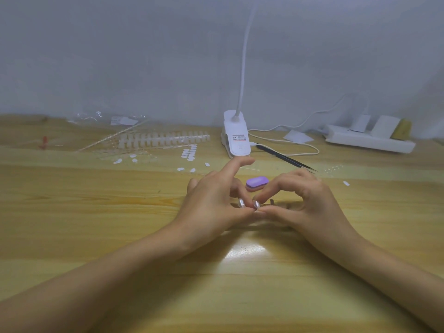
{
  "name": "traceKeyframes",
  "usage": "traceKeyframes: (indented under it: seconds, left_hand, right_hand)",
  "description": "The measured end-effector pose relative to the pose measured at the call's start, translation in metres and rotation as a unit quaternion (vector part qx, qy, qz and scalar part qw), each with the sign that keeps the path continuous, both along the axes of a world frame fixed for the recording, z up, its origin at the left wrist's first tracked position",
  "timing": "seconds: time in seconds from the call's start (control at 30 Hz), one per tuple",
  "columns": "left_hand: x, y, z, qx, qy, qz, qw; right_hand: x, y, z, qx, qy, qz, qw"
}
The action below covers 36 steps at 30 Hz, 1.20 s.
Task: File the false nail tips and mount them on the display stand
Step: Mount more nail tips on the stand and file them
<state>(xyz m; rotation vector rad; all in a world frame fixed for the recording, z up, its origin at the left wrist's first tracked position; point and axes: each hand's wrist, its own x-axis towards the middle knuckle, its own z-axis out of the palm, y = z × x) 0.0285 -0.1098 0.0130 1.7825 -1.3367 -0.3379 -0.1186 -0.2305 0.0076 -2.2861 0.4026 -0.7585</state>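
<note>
Both hands meet at the middle of the pale wooden table (120,212), thumb tips touching. A small glossy clear false nail tip (256,204) stands just where they meet. The right hand (305,203) is curled over it, with the index fingertip on the tip's far side and the thumb at its near side, pinching it. The left hand (211,203) has its index finger stretched straight forward while the other fingers curl down. Its thumb lies along the table toward the pinched tip, but whether this hand grips anything cannot be told. A second glossy nail tip (241,203) stands just beside the first, under the left hand's curled fingers. A third small clear piece (271,201) sits below the right hand's fingers, too blurred to identify.

A purple oval buffing block (257,183) lies just beyond the hands, between them and apart from both. Farther back are a white clip-on lamp (236,137), black tweezers (286,158) to its right, and a white power strip (370,140) near the wall. To the left are a white rack of nail tips (163,138) and small white oval tabs (188,152).
</note>
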Motion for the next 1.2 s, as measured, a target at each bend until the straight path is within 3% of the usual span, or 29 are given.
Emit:
traceKeyframes:
  seconds: [0.13, 0.57, 0.7, 0.8, 0.87, 0.97, 1.2]
  left_hand:
    - [0.000, -0.001, 0.000, 0.001, 0.001, 0.002, 1.000]
    - [0.000, 0.001, 0.001, 0.000, 0.010, -0.014, 1.000]
    - [0.000, -0.001, 0.004, 0.022, -0.039, -0.008, 0.999]
    - [0.010, 0.001, 0.013, 0.098, -0.073, -0.066, 0.990]
    - [0.023, 0.005, 0.025, 0.127, -0.048, -0.111, 0.985]
    - [0.047, 0.001, 0.038, 0.104, -0.009, -0.099, 0.990]
    - [0.070, -0.042, 0.014, 0.120, -0.227, -0.013, 0.966]
  right_hand:
    - [0.004, -0.004, 0.007, 0.092, -0.006, 0.023, 0.995]
    - [0.013, -0.005, 0.009, 0.101, 0.052, 0.032, 0.993]
    - [0.011, -0.006, 0.015, 0.146, 0.001, 0.041, 0.988]
    - [0.004, -0.027, 0.028, 0.069, 0.005, 0.019, 0.997]
    - [0.001, -0.047, 0.031, 0.007, 0.082, -0.007, 0.997]
    - [0.005, -0.067, 0.025, -0.035, 0.174, -0.034, 0.983]
    - [0.052, -0.080, 0.017, -0.093, 0.175, -0.041, 0.979]
